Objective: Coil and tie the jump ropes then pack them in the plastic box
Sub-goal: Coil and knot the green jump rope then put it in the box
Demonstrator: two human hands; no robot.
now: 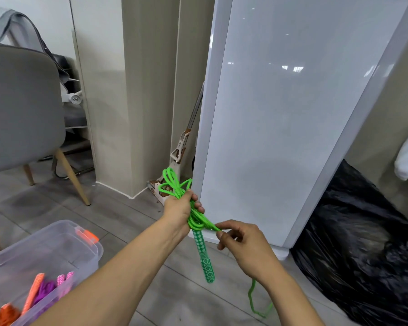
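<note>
Here the left hand [179,211] is clenched around the coiled green rope [174,184], with loops fanning out above the grip and the handle [204,257] hanging below it. The right hand [243,241] pinches the free strand just beside that grip; its tail drops toward the floor. The rope looks light, soft and limp, so it likely needs steady tension. The box [90,250], low and left, holds other ropes.
</note>
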